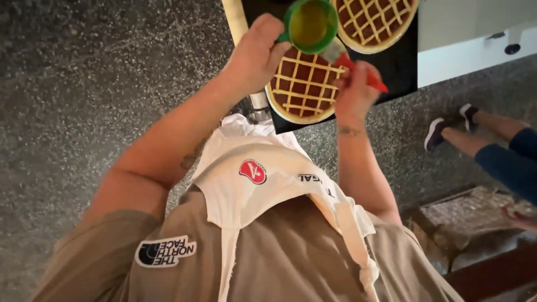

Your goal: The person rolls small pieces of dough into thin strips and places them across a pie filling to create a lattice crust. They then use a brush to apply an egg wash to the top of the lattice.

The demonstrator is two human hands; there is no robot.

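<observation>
Left hand [254,53] clamped on green cup [309,24]; right hand [353,92] grips red-handled brush [351,62] over lattice tart [302,86].

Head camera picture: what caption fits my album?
Left hand holds a green cup; right hand brushes a lattice tart.

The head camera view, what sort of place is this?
Probably a bakery or commercial kitchen: two round lattice-topped tarts lie on a black baking tray, the right hand holds a red-handled pastry brush, and the left hand holds a green cup.

Two lattice tarts [304,84] crowding black tray [400,64]; bare strip along right edge.
</observation>
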